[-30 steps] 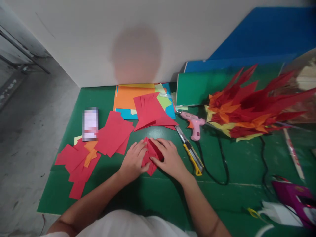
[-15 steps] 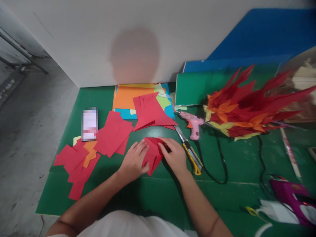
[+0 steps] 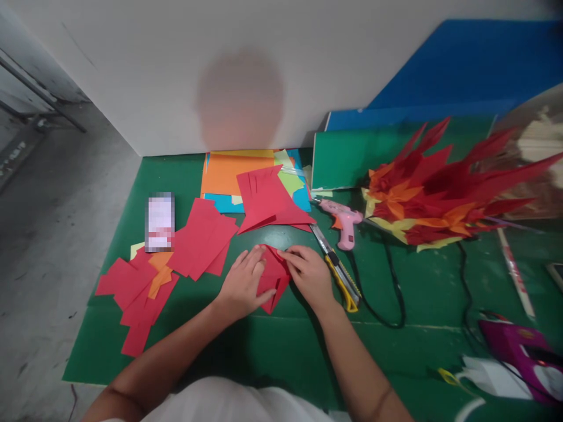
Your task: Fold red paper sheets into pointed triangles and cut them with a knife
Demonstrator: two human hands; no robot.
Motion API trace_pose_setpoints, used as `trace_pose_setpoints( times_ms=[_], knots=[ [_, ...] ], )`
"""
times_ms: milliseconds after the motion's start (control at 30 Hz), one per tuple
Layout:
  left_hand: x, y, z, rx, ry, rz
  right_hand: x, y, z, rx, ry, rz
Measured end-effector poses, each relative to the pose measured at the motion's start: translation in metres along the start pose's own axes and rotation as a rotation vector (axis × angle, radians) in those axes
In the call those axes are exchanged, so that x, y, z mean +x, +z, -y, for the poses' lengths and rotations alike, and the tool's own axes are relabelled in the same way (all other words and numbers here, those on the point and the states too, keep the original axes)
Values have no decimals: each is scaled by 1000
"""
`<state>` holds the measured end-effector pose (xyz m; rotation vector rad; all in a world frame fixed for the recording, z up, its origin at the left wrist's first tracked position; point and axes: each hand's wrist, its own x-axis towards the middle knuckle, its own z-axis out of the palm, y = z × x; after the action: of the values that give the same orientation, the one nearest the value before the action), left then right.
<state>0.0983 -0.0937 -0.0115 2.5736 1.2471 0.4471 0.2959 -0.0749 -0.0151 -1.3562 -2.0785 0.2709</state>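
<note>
A sheet of red paper (image 3: 273, 269), partly folded, lies on the green table between my two hands. My left hand (image 3: 244, 278) holds its left side, with the fingers near the top edge and the thumb lower down across the sheet. At the upper right edge, the fingers of my right hand (image 3: 310, 272) are pinched together on a fold. The paper comes to a point at its lower end, where a folded flap shows. Part of the sheet is hidden under my left fingers.
Red paper pieces (image 3: 204, 237) and orange scraps (image 3: 160, 272) lie left, near a phone (image 3: 159, 223). Larger red sheets (image 3: 268, 196) rest behind my hands. To the right are a yellow box cutter (image 3: 341, 278), a corded pink glue gun (image 3: 345, 220) and a red-orange paper flame arrangement (image 3: 426, 199).
My right fingers have shifted slightly left and drawn closer together along the fold at the paper's upper right. The left hand stays almost in place, its thumb slightly further across the paper.
</note>
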Motion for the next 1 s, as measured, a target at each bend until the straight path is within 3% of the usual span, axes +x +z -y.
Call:
trace_pose_setpoints(
  times_ms=[700, 1000],
  knots=[
    [-2, 3, -2, -13, -20, 2, 5, -6, -2, -66, -76, 109],
    [2, 2, -1, -22, -88, 98, 4, -6, -5, -75, -78, 130]
  ],
)
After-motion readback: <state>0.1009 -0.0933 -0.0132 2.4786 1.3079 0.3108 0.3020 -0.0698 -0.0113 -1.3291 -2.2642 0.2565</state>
